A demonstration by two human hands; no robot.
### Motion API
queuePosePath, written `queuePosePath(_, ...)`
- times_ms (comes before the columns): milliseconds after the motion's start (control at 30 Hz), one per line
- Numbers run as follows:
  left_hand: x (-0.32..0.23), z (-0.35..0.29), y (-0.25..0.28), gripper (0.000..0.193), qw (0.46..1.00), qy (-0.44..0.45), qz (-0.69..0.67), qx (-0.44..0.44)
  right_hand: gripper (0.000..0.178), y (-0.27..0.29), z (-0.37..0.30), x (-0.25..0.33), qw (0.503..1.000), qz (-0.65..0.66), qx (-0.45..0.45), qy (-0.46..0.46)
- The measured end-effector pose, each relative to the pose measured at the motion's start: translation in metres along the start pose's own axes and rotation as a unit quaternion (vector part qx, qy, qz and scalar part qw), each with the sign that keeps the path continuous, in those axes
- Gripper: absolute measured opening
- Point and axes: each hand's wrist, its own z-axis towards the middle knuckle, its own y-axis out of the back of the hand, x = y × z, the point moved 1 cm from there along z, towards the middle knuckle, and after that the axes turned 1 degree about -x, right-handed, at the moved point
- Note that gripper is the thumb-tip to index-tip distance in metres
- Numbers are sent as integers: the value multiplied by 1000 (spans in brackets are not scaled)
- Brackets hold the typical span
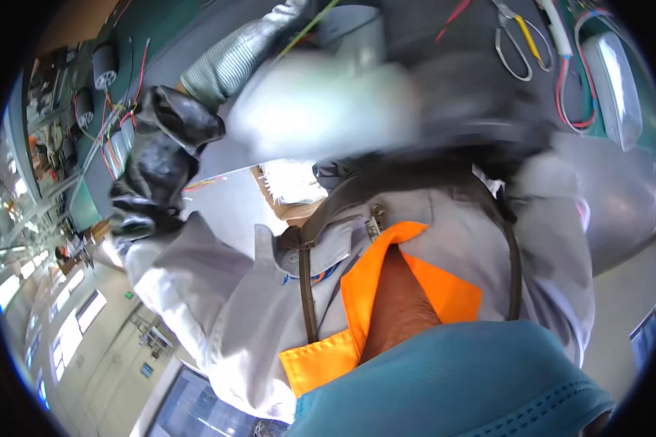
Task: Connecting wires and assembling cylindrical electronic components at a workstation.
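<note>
My left hand [242, 47] wears a grey ribbed glove, with a shiny black sleeve cover on the forearm. It reaches to the top edge of the view, where its fingers are cut off from sight. A thin yellow-green wire or strip [307, 28] runs close beside it. My right hand [321, 109] is a pale smear of motion over the dark work surface, its dark-sleeved arm coming from the right. Whether it holds anything does not show. Just beyond it stands a grey cylinder [351, 33], partly covered by the blur.
Scissors with a yellow strip [528, 42] lie at the far right, beside red and white wires [563, 91] and a clear, rounded plastic case [614, 91]. Small dark motors [104, 65] with coloured wires are at the left. A cardboard box [270, 195] with white contents sits near my body.
</note>
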Motion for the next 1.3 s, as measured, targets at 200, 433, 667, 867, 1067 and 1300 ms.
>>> queuePosePath(200,-44,19,-50,69,918,-47,360,-161,24,-78,75,-4,987,75,49,130)
queuePosePath(433,19,67,-31,51,781,-280,429,-358,40,-17,-294,-104,866,136,-471,-98)
queuePosePath(667,34,54,-59,40,783,-257,457,-333,21,24,-444,-186,503,-163,-571,-628)
queuePosePath(867,39,53,-58,40,791,-266,451,-317,24,31,-447,-223,498,-303,-510,-632)
queuePosePath(1067,32,53,-58,45,807,-258,456,-271,9,12,-460,-171,496,-172,-667,-528)
queuePosePath(1300,17,52,-67,55,878,-160,407,-196,17,-7,-387,-113,538,-63,-764,-349)
